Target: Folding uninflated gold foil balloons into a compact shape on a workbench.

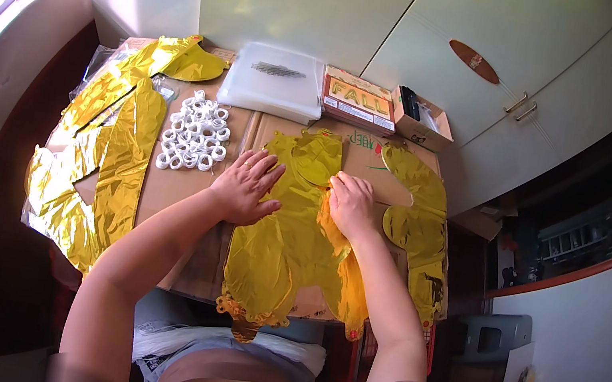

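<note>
Presently, L to R on your cardboard-covered table point(159, 199): gold foil balloons point(105, 157), flat heap, far L. White ring pile point(194, 142), just far-L of your left hand point(246, 185); hand spread flat, palm down on gold foil balloon point(289, 245) at centre-near. Your right hand point(352, 203), fingers curled, pressing same balloon's R edge. More gold foil shapes point(417, 226) on R. Far edge: clear plastic bag stack point(274, 80), flat printed box point(359, 101), small open carton point(421, 121).

The person wears a short-sleeved dusty-pink top, bare forearms, and a ring on the left hand point(246, 185).
</note>
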Demonstrator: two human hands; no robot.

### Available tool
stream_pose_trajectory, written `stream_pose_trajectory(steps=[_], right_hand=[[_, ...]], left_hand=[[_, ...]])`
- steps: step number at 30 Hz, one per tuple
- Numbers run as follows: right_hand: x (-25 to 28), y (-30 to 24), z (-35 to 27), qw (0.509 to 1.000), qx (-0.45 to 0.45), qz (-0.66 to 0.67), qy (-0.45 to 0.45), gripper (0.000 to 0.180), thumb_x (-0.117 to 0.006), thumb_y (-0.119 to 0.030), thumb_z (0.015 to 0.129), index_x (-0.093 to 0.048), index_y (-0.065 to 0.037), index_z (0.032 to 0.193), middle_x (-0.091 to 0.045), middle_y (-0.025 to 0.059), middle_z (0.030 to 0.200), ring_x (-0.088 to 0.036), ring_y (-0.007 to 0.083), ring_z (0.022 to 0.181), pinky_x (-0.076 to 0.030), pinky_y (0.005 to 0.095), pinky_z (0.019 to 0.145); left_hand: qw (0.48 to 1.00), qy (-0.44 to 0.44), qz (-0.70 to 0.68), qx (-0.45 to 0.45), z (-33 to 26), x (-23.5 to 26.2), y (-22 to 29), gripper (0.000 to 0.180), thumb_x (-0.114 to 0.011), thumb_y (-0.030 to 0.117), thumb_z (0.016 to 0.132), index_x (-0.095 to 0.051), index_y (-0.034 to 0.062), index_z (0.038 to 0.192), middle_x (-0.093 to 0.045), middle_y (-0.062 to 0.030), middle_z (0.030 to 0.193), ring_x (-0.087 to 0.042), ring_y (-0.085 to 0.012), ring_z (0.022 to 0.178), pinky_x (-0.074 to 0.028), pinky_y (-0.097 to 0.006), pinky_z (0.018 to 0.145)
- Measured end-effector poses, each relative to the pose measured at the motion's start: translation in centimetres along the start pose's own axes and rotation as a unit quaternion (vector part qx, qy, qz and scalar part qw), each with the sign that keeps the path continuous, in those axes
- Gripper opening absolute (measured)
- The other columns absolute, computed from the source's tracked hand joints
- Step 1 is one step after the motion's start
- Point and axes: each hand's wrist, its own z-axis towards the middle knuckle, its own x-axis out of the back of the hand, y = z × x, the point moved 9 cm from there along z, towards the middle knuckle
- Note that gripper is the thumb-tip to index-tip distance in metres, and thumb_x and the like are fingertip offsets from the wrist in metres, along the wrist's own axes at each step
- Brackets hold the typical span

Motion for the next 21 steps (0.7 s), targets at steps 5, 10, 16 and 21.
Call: stream_pose_trajectory(steps=[5, 10, 16, 21], right_hand=[[0.6, -0.4, 0.4, 0.999, -0.018, 0.003, 0.037, 0.021, -0.067, -0.013, 0.084, -0.069, -0.004, 0.104, -0.068, 0.0103, 0.107, -0.064, 0.0260, 0.101, -0.043, 0.0423, 0.096], [0.2, -1.0, 0.8, 0.999, 0.007, -0.010, 0.048, 0.018, -0.068, -0.013, 0.084, -0.069, -0.005, 0.101, -0.070, 0.0080, 0.103, -0.065, 0.0246, 0.099, -0.043, 0.0423, 0.095], [0.3, -1.9, 1.5, 0.998, 0.040, 0.015, 0.054, 0.017, -0.069, -0.009, 0.082, -0.068, -0.005, 0.098, -0.070, 0.0083, 0.103, -0.065, 0.0232, 0.102, -0.043, 0.0427, 0.097], [0.6, -2.6, 2.1, 0.996, 0.057, 0.027, 0.064, 0.016, -0.070, -0.006, 0.079, -0.066, -0.006, 0.095, -0.071, 0.0096, 0.100, -0.067, 0.0242, 0.099, -0.045, 0.0429, 0.096]], left_hand=[[1.000, -0.004, -0.002, -0.002, 0.0, 0.0, 0.1, 0.080, -0.040, 0.059, 0.098, -0.033, 0.0023, 0.153, -0.033, -0.0221, 0.156, -0.023, -0.0373, 0.149, -0.012, -0.048, 0.124], [0.997, 0.076, 0.002, -0.026, -0.3, 0.3, 0.1, 0.078, -0.055, 0.053, 0.093, -0.039, 0.0019, 0.149, -0.041, -0.0236, 0.149, -0.033, -0.0404, 0.143, -0.022, -0.051, 0.120], [0.996, 0.080, 0.003, -0.027, -0.2, 0.2, 0.1, 0.077, -0.055, 0.053, 0.093, -0.039, 0.0018, 0.149, -0.041, -0.0235, 0.148, -0.034, -0.0402, 0.143, -0.022, -0.051, 0.120], [0.996, 0.083, 0.004, -0.028, -0.3, 0.3, 0.1, 0.077, -0.055, 0.053, 0.093, -0.040, 0.0018, 0.148, -0.041, -0.0232, 0.148, -0.034, -0.0399, 0.142, -0.022, -0.051, 0.120]])
